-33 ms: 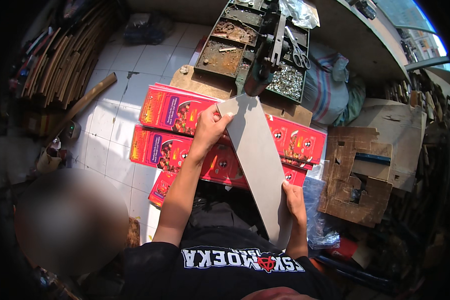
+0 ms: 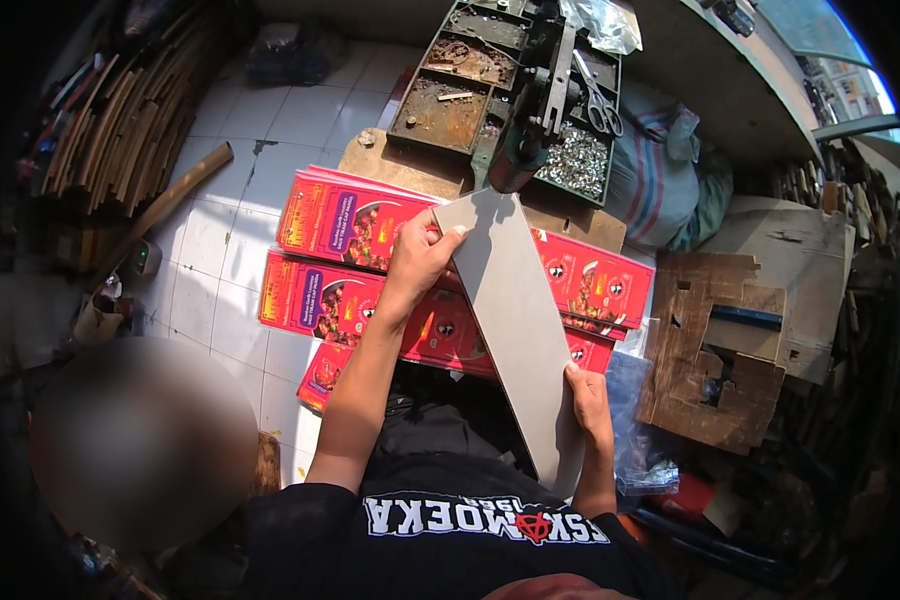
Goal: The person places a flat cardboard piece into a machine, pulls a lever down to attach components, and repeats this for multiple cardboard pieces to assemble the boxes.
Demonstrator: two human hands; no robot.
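Note:
A long, pale grey card sheet point(image 2: 518, 320) lies slantwise from the press down towards my lap. My left hand point(image 2: 425, 262) pinches its left edge near the far end, thumb on top. Lower down, my right hand point(image 2: 589, 402) grips the right edge, also with the thumb above and the fingers hidden beneath. The far corner of the sheet sits under the dark metal head of a hand press point(image 2: 515, 165). Underneath the sheet are stacks of red printed cards point(image 2: 345, 222), with another red stack point(image 2: 320, 300) nearer to me.
Behind the press, a compartmented tray point(image 2: 440, 115) holds small shiny metal pieces point(image 2: 575, 160) and scissors point(image 2: 600, 108). Right of it stand a striped sack point(image 2: 655, 190) and worn cardboard point(image 2: 705, 350). Cardboard sheets point(image 2: 120, 120) and a tube point(image 2: 185, 185) are at left, beside a blurred round area.

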